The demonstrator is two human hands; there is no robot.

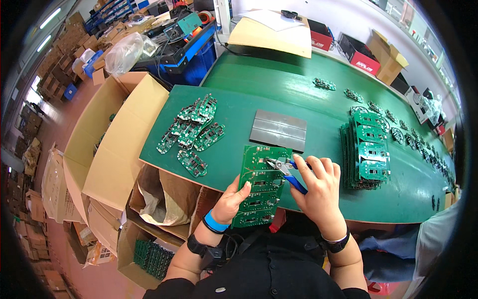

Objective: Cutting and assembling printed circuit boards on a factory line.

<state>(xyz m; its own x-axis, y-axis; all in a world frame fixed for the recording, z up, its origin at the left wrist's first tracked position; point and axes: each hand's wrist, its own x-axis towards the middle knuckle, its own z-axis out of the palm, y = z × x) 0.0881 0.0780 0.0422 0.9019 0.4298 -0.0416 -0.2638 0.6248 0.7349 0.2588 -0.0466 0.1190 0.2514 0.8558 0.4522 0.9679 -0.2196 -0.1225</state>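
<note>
My left hand [232,200] grips the left edge of a green circuit board panel [255,203], thumb on top, and tilts it at the table's near edge. The panel carries several joined boards in a column. In my right hand [319,192] are blue-handled cutting pliers [285,169], whose metal jaws rest at the panel's upper part. Whether the jaws are closed on the board is too small to tell. Beyond the panel lies a dark grey flat block [279,128]. A loose heap of separate small circuit boards [191,124] lies to the left.
A tall stack of panels [368,154] stands on the right of the green table [318,204]. Small boards [418,142] line the far right. An open cardboard box [119,149] adjoins the left edge; a lower box [149,256] holds panels. Another person's sleeve [435,244] is at right.
</note>
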